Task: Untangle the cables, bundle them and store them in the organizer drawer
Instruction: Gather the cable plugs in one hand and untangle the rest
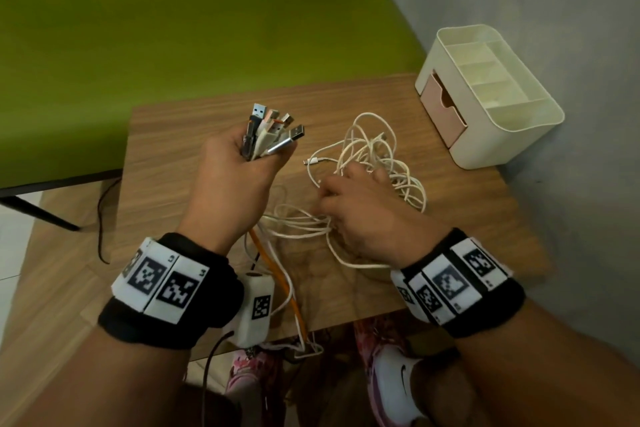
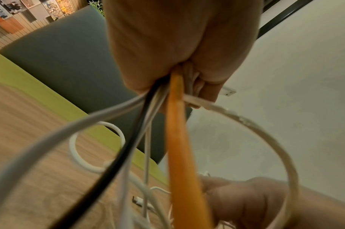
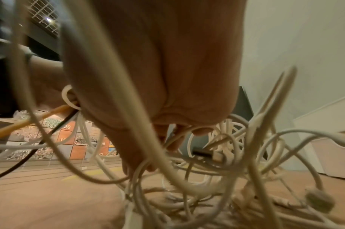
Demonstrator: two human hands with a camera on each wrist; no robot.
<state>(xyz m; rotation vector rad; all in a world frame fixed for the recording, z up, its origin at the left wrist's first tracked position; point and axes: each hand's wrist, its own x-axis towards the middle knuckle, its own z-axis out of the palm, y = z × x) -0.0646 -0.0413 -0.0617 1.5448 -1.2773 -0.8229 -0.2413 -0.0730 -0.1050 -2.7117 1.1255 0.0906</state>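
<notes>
My left hand (image 1: pixel 242 163) is raised above the wooden table (image 1: pixel 166 156) and grips a bunch of USB plug ends (image 1: pixel 273 130) that fan upward. Their cords, an orange cable (image 1: pixel 277 270) among them, hang below my fist (image 2: pixel 177 46) alongside a black cable (image 2: pixel 128 147) and white ones. My right hand (image 1: pixel 356 201) is down in the tangle of white cables (image 1: pixel 374 149) on the table, fingers curled into the loops (image 3: pixel 206 178) with strands across my palm (image 3: pixel 167 62). The cream organizer (image 1: pixel 491 94) stands at the back right, its pink drawer (image 1: pixel 441 107) pulled out a little.
A green surface (image 1: pixel 173 38) lies beyond the table's far and left edges. A grey wall (image 1: pixel 554 10) runs close along the right behind the organizer. Some cable ends hang over the table's front edge (image 1: pixel 304 347). Bare wood lies left of the cables.
</notes>
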